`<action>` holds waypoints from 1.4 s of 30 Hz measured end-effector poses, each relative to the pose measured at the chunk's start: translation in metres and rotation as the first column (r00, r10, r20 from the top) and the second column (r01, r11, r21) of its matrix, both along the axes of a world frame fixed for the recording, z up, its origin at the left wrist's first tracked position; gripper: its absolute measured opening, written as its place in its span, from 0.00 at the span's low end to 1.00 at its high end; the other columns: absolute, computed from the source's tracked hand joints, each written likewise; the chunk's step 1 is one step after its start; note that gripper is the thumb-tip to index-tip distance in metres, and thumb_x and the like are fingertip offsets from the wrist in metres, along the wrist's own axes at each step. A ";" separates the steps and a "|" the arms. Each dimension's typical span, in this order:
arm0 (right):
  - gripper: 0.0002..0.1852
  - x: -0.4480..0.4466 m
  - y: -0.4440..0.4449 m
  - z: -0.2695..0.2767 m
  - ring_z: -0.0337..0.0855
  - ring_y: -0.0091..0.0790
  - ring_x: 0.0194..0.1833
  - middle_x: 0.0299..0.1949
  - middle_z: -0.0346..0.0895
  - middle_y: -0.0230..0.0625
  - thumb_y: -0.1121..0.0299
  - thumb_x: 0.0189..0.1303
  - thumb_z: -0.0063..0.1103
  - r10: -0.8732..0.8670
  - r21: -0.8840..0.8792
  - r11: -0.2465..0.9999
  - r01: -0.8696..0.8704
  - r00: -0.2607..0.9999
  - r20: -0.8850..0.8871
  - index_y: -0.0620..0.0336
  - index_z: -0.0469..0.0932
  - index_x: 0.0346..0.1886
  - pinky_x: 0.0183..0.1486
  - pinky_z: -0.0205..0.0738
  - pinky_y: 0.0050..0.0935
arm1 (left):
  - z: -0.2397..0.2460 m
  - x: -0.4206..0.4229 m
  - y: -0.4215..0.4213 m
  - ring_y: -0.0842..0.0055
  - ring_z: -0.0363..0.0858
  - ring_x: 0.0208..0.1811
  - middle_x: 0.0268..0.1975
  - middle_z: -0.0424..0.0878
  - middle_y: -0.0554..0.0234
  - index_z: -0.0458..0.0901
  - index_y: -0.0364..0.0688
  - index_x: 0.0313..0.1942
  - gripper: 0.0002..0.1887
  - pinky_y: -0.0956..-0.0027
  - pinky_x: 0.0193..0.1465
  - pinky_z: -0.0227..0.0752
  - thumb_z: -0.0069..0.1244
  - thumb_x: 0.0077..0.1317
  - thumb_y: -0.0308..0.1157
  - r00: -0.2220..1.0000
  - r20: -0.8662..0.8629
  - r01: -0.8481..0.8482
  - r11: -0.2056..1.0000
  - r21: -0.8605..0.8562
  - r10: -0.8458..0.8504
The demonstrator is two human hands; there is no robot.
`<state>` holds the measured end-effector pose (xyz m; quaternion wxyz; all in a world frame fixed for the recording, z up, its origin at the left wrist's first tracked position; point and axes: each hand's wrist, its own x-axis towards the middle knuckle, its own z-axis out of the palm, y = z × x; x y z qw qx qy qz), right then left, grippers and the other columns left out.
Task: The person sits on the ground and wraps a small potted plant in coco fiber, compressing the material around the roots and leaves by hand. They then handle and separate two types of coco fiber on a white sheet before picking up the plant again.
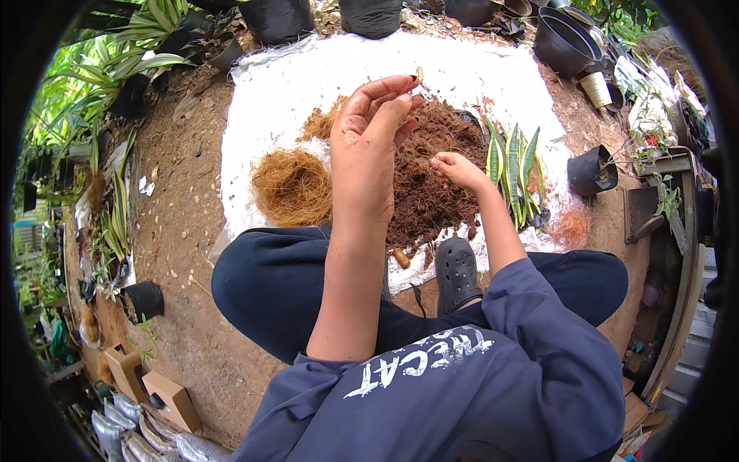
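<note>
My left hand [378,112] is raised over the white woven sheet [271,98], its fingers loosely curled and the thumb apart from the index finger. A small pale piece [420,74] shows by the index fingertip; whether they touch is unclear. My right hand [456,169], fingertips drawn together, is over a heap of dark brown fibrous material [427,213]; anything pinched there is too small to tell. Left of the heap lies a nest-like bundle of golden-brown fibre [293,187]. Snake plants with yellow-edged leaves [512,167] lie right of my right hand.
A brown cylindrical piece [402,258] lies at the heap's near edge, beside a dark clog [456,274] on my foot. Black plant bags [369,17] and a large black pot [566,43] border the sheet. Another black plant bag [593,170] stands at right.
</note>
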<state>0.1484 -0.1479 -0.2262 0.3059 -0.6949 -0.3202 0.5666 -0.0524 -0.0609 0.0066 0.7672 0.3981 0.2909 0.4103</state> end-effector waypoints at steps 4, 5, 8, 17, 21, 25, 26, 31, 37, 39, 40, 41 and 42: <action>0.14 0.004 -0.006 0.001 0.68 0.19 0.26 0.24 0.67 0.24 0.59 0.71 0.46 -0.270 0.118 0.953 0.279 0.959 -0.091 0.58 0.72 0.33 0.29 0.70 0.22 | 0.001 0.002 -0.002 0.72 0.78 0.51 0.52 0.79 0.53 0.76 0.35 0.49 0.14 0.67 0.55 0.71 0.49 0.65 0.29 1.000 0.001 0.005 1.000 -0.001 -0.005; 0.13 0.011 -0.012 0.002 0.68 0.19 0.26 0.24 0.67 0.24 0.59 0.72 0.46 -0.363 0.149 0.912 0.383 0.921 -0.144 0.57 0.72 0.34 0.29 0.69 0.21 | 0.001 0.002 -0.002 0.72 0.78 0.51 0.52 0.79 0.53 0.76 0.35 0.49 0.14 0.67 0.55 0.70 0.49 0.65 0.29 1.000 -0.002 0.005 1.000 -0.002 -0.005; 0.12 0.041 -0.035 0.003 0.69 0.21 0.25 0.25 0.71 0.27 0.63 0.71 0.48 -0.436 0.191 0.863 0.467 0.881 -0.186 0.60 0.72 0.34 0.28 0.69 0.22 | 0.001 0.002 -0.003 0.71 0.78 0.52 0.52 0.78 0.53 0.76 0.35 0.50 0.14 0.67 0.55 0.71 0.50 0.65 0.29 1.000 0.008 0.010 1.000 0.024 -0.010; 0.24 0.029 -0.094 -0.077 0.78 0.48 0.53 0.49 0.78 0.50 0.85 0.51 0.50 -0.032 -0.196 0.957 0.214 0.749 0.661 0.56 0.77 0.53 0.57 0.72 0.40 | 0.000 0.006 -0.003 0.71 0.78 0.52 0.53 0.78 0.52 0.75 0.34 0.50 0.14 0.67 0.55 0.72 0.48 0.66 0.29 1.000 -0.018 0.023 1.000 0.015 -0.022; 0.29 -0.013 -0.108 -0.110 0.65 0.46 0.64 0.66 0.62 0.42 0.74 0.52 0.63 0.042 -0.150 0.977 0.149 0.557 0.829 0.51 0.71 0.61 0.61 0.69 0.40 | -0.002 0.007 -0.002 0.71 0.79 0.51 0.52 0.79 0.52 0.75 0.34 0.50 0.14 0.68 0.55 0.72 0.48 0.66 0.28 0.999 -0.032 0.015 1.000 0.010 -0.015; 0.08 0.005 -0.106 -0.097 0.83 0.44 0.43 0.41 0.82 0.44 0.69 0.52 0.64 0.018 -0.148 0.974 0.172 0.594 0.804 0.49 0.85 0.37 0.47 0.76 0.40 | -0.004 0.007 -0.001 0.71 0.79 0.51 0.52 0.79 0.52 0.75 0.34 0.50 0.14 0.68 0.54 0.72 0.48 0.65 0.27 1.000 -0.017 0.008 1.000 0.004 -0.008; 0.07 0.012 -0.103 -0.090 0.84 0.44 0.37 0.33 0.82 0.45 0.70 0.52 0.62 -0.057 -0.117 0.968 0.223 0.647 0.760 0.47 0.86 0.34 0.43 0.77 0.40 | -0.005 0.007 -0.002 0.71 0.79 0.51 0.52 0.79 0.52 0.75 0.34 0.50 0.14 0.68 0.54 0.72 0.48 0.65 0.27 1.000 -0.016 0.008 1.000 -0.002 -0.008; 0.07 0.053 -0.070 -0.043 0.84 0.37 0.36 0.35 0.84 0.42 0.66 0.54 0.66 -0.246 0.038 0.956 0.289 0.730 0.637 0.55 0.85 0.36 0.42 0.76 0.33 | -0.005 0.008 0.000 0.71 0.79 0.51 0.52 0.78 0.51 0.75 0.34 0.51 0.14 0.67 0.55 0.72 0.48 0.66 0.27 1.000 -0.003 0.012 1.000 -0.009 -0.012; 0.08 0.057 -0.064 -0.018 0.80 0.24 0.34 0.34 0.82 0.30 0.68 0.58 0.65 -0.685 0.233 0.716 0.658 0.726 0.055 0.58 0.81 0.39 0.36 0.76 0.28 | -0.006 0.012 -0.002 0.71 0.79 0.51 0.52 0.78 0.52 0.75 0.34 0.51 0.14 0.67 0.55 0.72 0.48 0.66 0.27 1.000 -0.012 0.017 1.000 -0.015 -0.017; 0.08 0.057 -0.070 -0.023 0.80 0.24 0.35 0.35 0.82 0.27 0.68 0.58 0.65 -0.722 0.182 0.634 0.752 0.659 -0.209 0.56 0.80 0.40 0.34 0.76 0.28 | -0.006 0.012 -0.002 0.71 0.79 0.51 0.52 0.78 0.53 0.75 0.34 0.51 0.14 0.67 0.55 0.72 0.48 0.66 0.27 1.000 -0.014 0.018 1.000 -0.015 -0.019; 0.08 0.059 -0.074 -0.028 0.80 0.24 0.36 0.36 0.82 0.27 0.69 0.58 0.65 -0.719 0.150 0.607 0.780 0.620 -0.315 0.55 0.80 0.41 0.34 0.76 0.29 | -0.006 0.012 -0.003 0.71 0.79 0.51 0.52 0.78 0.53 0.75 0.34 0.51 0.14 0.67 0.55 0.72 0.48 0.65 0.27 1.000 -0.014 0.021 1.000 -0.015 -0.021; 0.09 0.062 -0.078 -0.034 0.80 0.24 0.36 0.37 0.82 0.27 0.69 0.58 0.65 -0.671 0.143 0.598 0.789 0.590 -0.448 0.55 0.79 0.41 0.33 0.77 0.29 | -0.006 0.012 -0.003 0.72 0.79 0.51 0.52 0.78 0.53 0.75 0.34 0.51 0.14 0.67 0.55 0.72 0.48 0.65 0.27 1.000 -0.013 0.022 1.000 -0.014 -0.022; 0.08 0.065 -0.080 -0.042 0.82 0.25 0.37 0.36 0.83 0.31 0.72 0.59 0.62 -0.659 0.092 0.711 0.697 0.706 -0.260 0.58 0.78 0.42 0.32 0.78 0.32 | -0.006 0.012 -0.003 0.71 0.79 0.51 0.52 0.78 0.53 0.75 0.34 0.51 0.14 0.67 0.55 0.72 0.48 0.65 0.27 1.000 -0.012 0.020 1.000 -0.017 -0.020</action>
